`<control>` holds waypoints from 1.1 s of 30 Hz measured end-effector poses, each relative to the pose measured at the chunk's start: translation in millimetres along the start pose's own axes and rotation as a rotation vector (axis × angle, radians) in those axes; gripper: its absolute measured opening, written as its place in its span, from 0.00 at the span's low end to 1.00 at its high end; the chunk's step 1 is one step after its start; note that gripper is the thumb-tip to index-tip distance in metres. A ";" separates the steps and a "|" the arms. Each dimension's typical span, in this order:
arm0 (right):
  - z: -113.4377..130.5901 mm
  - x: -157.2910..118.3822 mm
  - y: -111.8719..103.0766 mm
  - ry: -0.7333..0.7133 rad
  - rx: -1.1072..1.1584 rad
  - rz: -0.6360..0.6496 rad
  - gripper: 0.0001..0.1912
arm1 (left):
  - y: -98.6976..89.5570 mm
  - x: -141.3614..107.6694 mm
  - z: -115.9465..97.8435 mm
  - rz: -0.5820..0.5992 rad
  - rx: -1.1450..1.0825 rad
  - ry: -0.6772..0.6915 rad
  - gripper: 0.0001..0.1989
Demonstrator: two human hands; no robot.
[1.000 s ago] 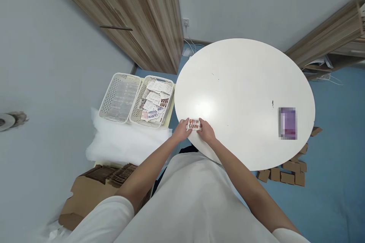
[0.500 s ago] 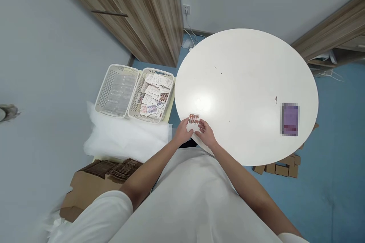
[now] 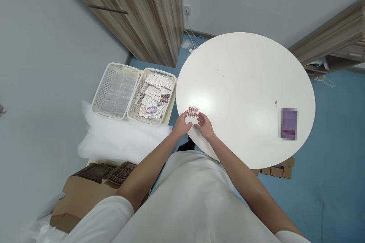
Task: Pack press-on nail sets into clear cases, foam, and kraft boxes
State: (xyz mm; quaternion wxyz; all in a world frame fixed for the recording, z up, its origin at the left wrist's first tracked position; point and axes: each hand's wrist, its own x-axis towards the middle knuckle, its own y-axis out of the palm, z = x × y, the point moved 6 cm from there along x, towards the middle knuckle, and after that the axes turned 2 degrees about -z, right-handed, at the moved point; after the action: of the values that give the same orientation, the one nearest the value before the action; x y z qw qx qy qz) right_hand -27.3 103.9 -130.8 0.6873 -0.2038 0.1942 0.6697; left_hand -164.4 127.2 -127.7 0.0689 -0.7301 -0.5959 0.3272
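Note:
A small white card with two rows of reddish-brown press-on nails (image 3: pixel 193 112) is at the near left edge of the round white table (image 3: pixel 245 68). My left hand (image 3: pixel 181 124) grips its left side between thumb and fingers. On the card's right side is my right hand (image 3: pixel 205 126), its fingers apart and curved, the fingertips at or very near the card's edge. Whether the card rests on the tabletop or is slightly raised, I cannot tell.
Left of the table stand a white basket of nail cards (image 3: pixel 151 93) and a white basket of clear packets (image 3: pixel 115 89). White wrap (image 3: pixel 119 136) and a cardboard box (image 3: pixel 82 197) lie nearer. A blurred purple item (image 3: pixel 289 123) is on the table's right.
The view has shifted slightly. Both hands and the card appear a little higher in the picture, farther in over the table. The hold on the card looks much the same.

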 end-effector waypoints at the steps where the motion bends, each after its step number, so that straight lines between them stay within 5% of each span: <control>1: 1.4 2.2 1.1 -0.004 -0.001 -0.001 0.36 | -1.4 2.6 -0.7 0.000 -0.006 -0.003 0.32; 20: 6.6 13.1 4.1 -0.025 -0.034 -0.003 0.36 | -7.6 11.2 4.1 -0.022 -0.102 0.030 0.32; 33: 15.9 -6.8 -11.1 -0.078 0.009 0.056 0.33 | -15.0 -14.6 9.6 -0.075 -0.090 -0.042 0.30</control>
State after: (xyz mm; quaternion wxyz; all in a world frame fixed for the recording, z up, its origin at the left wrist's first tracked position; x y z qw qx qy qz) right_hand -16.5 106.5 -113.5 0.6763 -0.1689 0.1759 0.6951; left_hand -183.3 115.2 -122.0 0.0357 -0.7027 -0.6382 0.3124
